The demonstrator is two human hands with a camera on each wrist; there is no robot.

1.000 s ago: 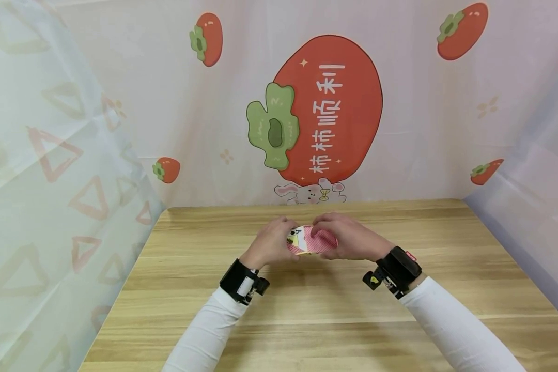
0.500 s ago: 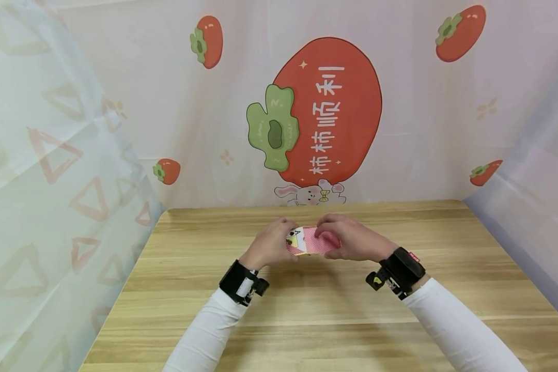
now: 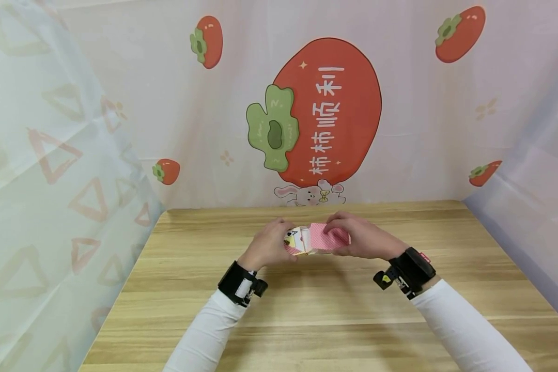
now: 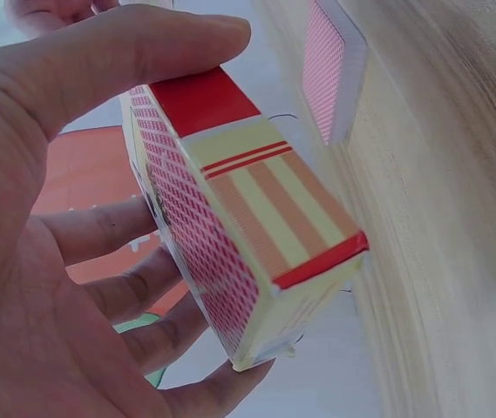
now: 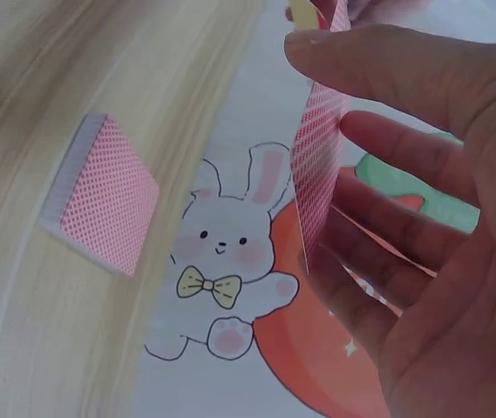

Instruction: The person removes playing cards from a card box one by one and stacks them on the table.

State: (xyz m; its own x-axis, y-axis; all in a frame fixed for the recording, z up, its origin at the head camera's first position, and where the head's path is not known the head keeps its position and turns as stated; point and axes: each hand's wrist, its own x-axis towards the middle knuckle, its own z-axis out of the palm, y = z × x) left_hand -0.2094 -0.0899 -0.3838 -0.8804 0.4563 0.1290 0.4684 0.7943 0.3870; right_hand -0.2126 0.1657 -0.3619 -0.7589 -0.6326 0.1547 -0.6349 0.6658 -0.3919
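L hand [image 3: 268, 244] is gripping card box [image 4: 239, 218] w/ "A" showing; R hand [image 3: 363, 235] is pinching pink-patterned card(s) [image 5: 317, 157], no. unclear; backdrop print [image 3: 326, 116] is reading 柿柿顺利.

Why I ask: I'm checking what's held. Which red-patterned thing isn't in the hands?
The thick card stack with white sides, resting on the table; the left hand grips the card box and the right hand holds the thin card.

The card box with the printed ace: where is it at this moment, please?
In the head view, the card box is below the rabbit drawing, gripped by the left hand, with the right hand close by on its right.
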